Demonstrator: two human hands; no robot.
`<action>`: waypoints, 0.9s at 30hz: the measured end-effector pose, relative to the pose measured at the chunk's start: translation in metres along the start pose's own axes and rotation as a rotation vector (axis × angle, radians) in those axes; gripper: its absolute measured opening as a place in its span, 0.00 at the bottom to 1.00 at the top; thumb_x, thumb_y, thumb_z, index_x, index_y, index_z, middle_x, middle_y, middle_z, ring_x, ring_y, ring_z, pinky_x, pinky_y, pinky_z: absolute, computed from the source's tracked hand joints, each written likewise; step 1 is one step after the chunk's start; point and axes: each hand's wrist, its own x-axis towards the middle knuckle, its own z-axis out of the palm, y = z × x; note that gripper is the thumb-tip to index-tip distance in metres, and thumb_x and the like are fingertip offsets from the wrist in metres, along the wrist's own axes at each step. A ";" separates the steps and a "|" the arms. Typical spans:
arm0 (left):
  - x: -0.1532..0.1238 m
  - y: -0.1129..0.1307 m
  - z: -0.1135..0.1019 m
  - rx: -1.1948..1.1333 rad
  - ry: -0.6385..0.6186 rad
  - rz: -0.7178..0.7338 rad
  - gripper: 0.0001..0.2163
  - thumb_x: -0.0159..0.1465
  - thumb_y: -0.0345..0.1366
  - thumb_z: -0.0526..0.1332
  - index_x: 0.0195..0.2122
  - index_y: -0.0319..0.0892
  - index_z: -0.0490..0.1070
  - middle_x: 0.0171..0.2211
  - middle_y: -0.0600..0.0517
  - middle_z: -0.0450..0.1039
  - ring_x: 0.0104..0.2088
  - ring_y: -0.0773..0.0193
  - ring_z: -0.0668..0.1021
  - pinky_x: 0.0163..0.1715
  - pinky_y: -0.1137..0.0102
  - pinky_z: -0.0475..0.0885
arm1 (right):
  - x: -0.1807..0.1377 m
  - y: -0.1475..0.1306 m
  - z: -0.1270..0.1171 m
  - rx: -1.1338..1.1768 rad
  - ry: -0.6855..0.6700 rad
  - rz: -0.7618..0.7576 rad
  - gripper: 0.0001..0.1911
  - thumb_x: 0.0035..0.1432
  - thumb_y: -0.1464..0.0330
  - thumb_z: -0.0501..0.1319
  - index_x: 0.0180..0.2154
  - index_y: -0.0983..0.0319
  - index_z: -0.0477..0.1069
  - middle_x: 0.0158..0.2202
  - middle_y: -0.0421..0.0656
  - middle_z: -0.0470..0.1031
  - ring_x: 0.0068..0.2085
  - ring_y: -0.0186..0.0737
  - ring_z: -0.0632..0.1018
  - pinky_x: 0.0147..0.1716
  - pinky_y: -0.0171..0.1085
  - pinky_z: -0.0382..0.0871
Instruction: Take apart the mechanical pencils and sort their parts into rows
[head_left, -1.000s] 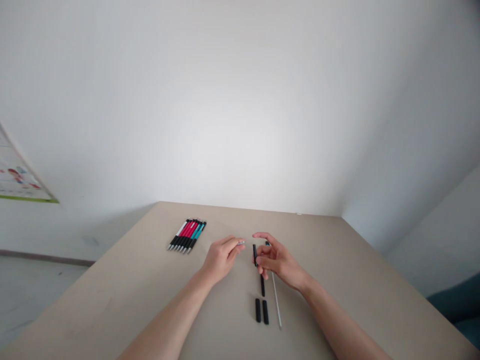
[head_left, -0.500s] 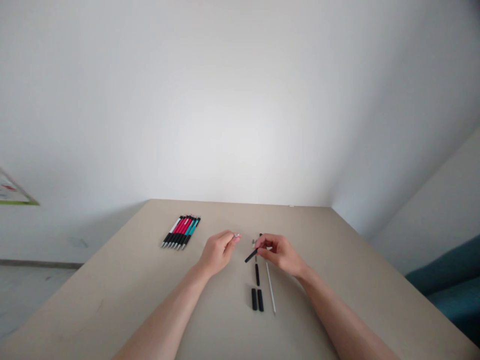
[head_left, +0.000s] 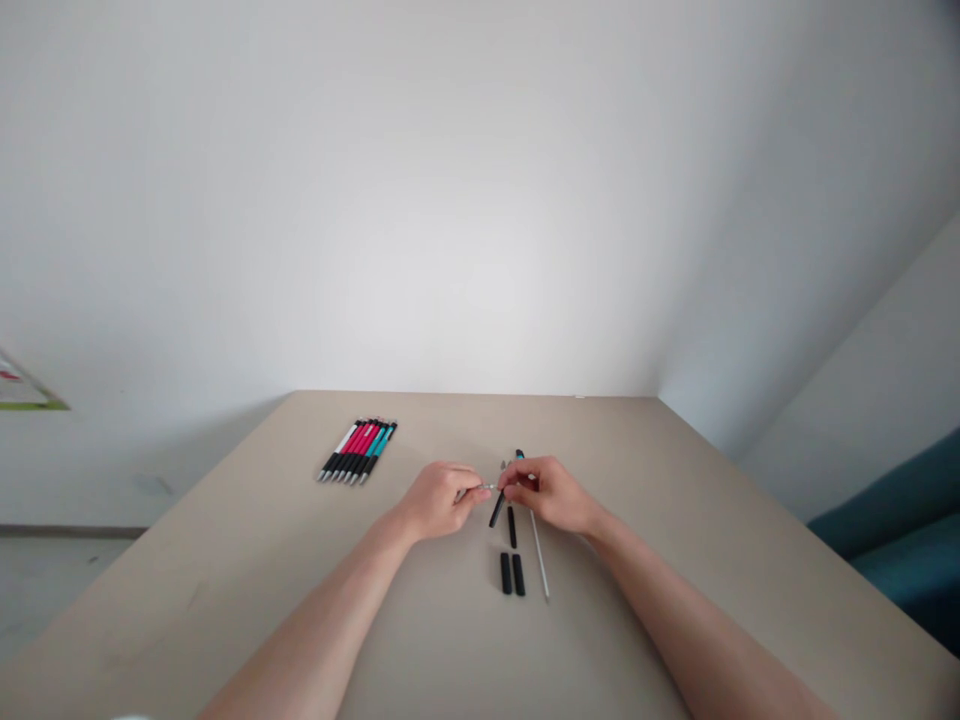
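My left hand (head_left: 444,500) pinches a small, slim silvery piece (head_left: 487,487), mostly covered by the fingers. Opposite it, my right hand (head_left: 551,495) holds a short black tube (head_left: 496,510) in its fingertips, slanting down toward me. The two sets of fingertips are almost together; whether the pieces touch, I cannot tell. Under and beside my right hand lie another black tube (head_left: 512,527) and a thin white rod (head_left: 539,555). Nearer to me, two thick black grips (head_left: 505,574) lie side by side. Part of a teal and black piece (head_left: 520,454) shows behind my right hand.
A row of several pens (head_left: 358,451) with white, red and teal barrels lies at the back left of the beige table (head_left: 420,640). A white wall (head_left: 480,200) stands behind the table. Dark teal fabric (head_left: 892,530) hangs at the right.
My hands have come closer together, and the silvery piece now shows between them. The black tube in my right hand has turned to point more steeply down. The view has shifted slightly.
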 end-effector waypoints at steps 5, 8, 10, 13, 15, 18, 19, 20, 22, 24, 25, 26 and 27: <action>0.002 0.003 0.004 0.041 -0.022 0.014 0.17 0.65 0.37 0.53 0.19 0.40 0.63 0.18 0.56 0.60 0.21 0.70 0.63 0.24 0.74 0.55 | 0.001 0.002 0.001 -0.037 0.037 -0.001 0.06 0.51 0.73 0.58 0.29 0.63 0.74 0.24 0.38 0.72 0.26 0.32 0.66 0.26 0.32 0.57; 0.002 0.003 0.006 0.052 -0.042 0.033 0.15 0.64 0.36 0.54 0.19 0.40 0.67 0.19 0.56 0.63 0.21 0.69 0.66 0.24 0.73 0.57 | 0.001 0.003 0.001 -0.099 0.020 -0.048 0.07 0.50 0.75 0.58 0.30 0.62 0.74 0.27 0.39 0.73 0.29 0.33 0.68 0.30 0.33 0.60; 0.002 0.003 0.006 0.036 -0.059 0.040 0.13 0.63 0.35 0.55 0.21 0.41 0.70 0.19 0.55 0.65 0.22 0.69 0.67 0.24 0.73 0.58 | 0.001 0.005 0.002 -0.137 0.016 -0.082 0.07 0.50 0.76 0.59 0.30 0.62 0.74 0.29 0.39 0.72 0.31 0.34 0.70 0.33 0.33 0.62; 0.003 0.005 0.006 0.018 -0.091 0.048 0.09 0.60 0.34 0.58 0.23 0.43 0.73 0.20 0.55 0.67 0.23 0.69 0.69 0.24 0.73 0.59 | 0.002 0.009 0.003 -0.184 0.017 -0.104 0.09 0.49 0.78 0.59 0.30 0.61 0.75 0.32 0.41 0.68 0.35 0.35 0.70 0.38 0.34 0.63; 0.003 0.006 0.005 0.027 -0.115 0.040 0.08 0.59 0.33 0.59 0.24 0.44 0.74 0.21 0.55 0.69 0.23 0.68 0.70 0.24 0.74 0.59 | 0.002 0.011 0.004 -0.215 0.004 -0.118 0.10 0.49 0.79 0.59 0.31 0.60 0.75 0.34 0.41 0.66 0.37 0.36 0.70 0.40 0.35 0.63; 0.003 0.007 0.004 0.049 -0.137 0.018 0.06 0.57 0.33 0.60 0.24 0.43 0.74 0.21 0.55 0.70 0.23 0.68 0.70 0.23 0.74 0.59 | 0.003 0.013 0.003 -0.262 -0.033 -0.147 0.11 0.50 0.79 0.59 0.32 0.60 0.76 0.34 0.41 0.64 0.38 0.36 0.69 0.40 0.34 0.63; 0.003 0.006 0.004 0.053 -0.140 0.013 0.06 0.57 0.33 0.60 0.24 0.43 0.74 0.21 0.55 0.70 0.23 0.68 0.70 0.23 0.74 0.59 | 0.004 0.013 0.003 -0.277 -0.046 -0.156 0.11 0.50 0.79 0.59 0.31 0.60 0.76 0.35 0.41 0.64 0.38 0.36 0.68 0.39 0.34 0.63; 0.003 0.006 0.004 0.053 -0.142 0.010 0.06 0.57 0.33 0.61 0.24 0.43 0.74 0.21 0.55 0.71 0.23 0.68 0.70 0.23 0.74 0.59 | 0.004 0.013 0.003 -0.292 -0.058 -0.165 0.11 0.50 0.80 0.60 0.31 0.59 0.76 0.35 0.41 0.63 0.38 0.36 0.68 0.39 0.34 0.62; 0.002 0.005 0.005 0.040 -0.146 0.010 0.05 0.56 0.32 0.61 0.25 0.43 0.74 0.22 0.55 0.71 0.23 0.68 0.70 0.24 0.74 0.59 | 0.005 0.012 0.003 -0.323 -0.079 -0.182 0.12 0.50 0.80 0.60 0.31 0.59 0.76 0.35 0.41 0.63 0.39 0.36 0.67 0.39 0.34 0.62; 0.002 0.005 0.005 0.010 -0.150 0.012 0.04 0.56 0.32 0.61 0.26 0.43 0.74 0.23 0.55 0.72 0.24 0.68 0.71 0.24 0.74 0.60 | 0.006 0.011 0.003 -0.348 -0.098 -0.193 0.11 0.49 0.79 0.61 0.32 0.58 0.77 0.36 0.42 0.62 0.40 0.37 0.67 0.40 0.35 0.62; 0.001 0.004 0.005 -0.005 -0.152 0.014 0.04 0.56 0.32 0.61 0.27 0.43 0.75 0.23 0.55 0.72 0.24 0.68 0.71 0.25 0.75 0.60 | 0.006 0.010 0.003 -0.354 -0.104 -0.196 0.11 0.49 0.79 0.61 0.32 0.58 0.77 0.36 0.42 0.62 0.40 0.37 0.67 0.40 0.35 0.62; 0.001 0.004 0.005 -0.014 -0.154 0.014 0.04 0.56 0.32 0.61 0.27 0.43 0.75 0.24 0.55 0.72 0.24 0.68 0.72 0.25 0.75 0.61 | 0.006 0.010 0.003 -0.354 -0.105 -0.200 0.11 0.50 0.79 0.61 0.32 0.58 0.77 0.36 0.42 0.62 0.40 0.37 0.67 0.40 0.35 0.62; 0.001 0.004 0.005 -0.016 -0.157 0.014 0.04 0.56 0.32 0.61 0.26 0.43 0.75 0.24 0.55 0.72 0.24 0.68 0.72 0.25 0.75 0.61 | 0.005 0.009 0.003 -0.347 -0.101 -0.205 0.12 0.50 0.79 0.61 0.33 0.59 0.76 0.36 0.42 0.62 0.40 0.37 0.67 0.40 0.35 0.62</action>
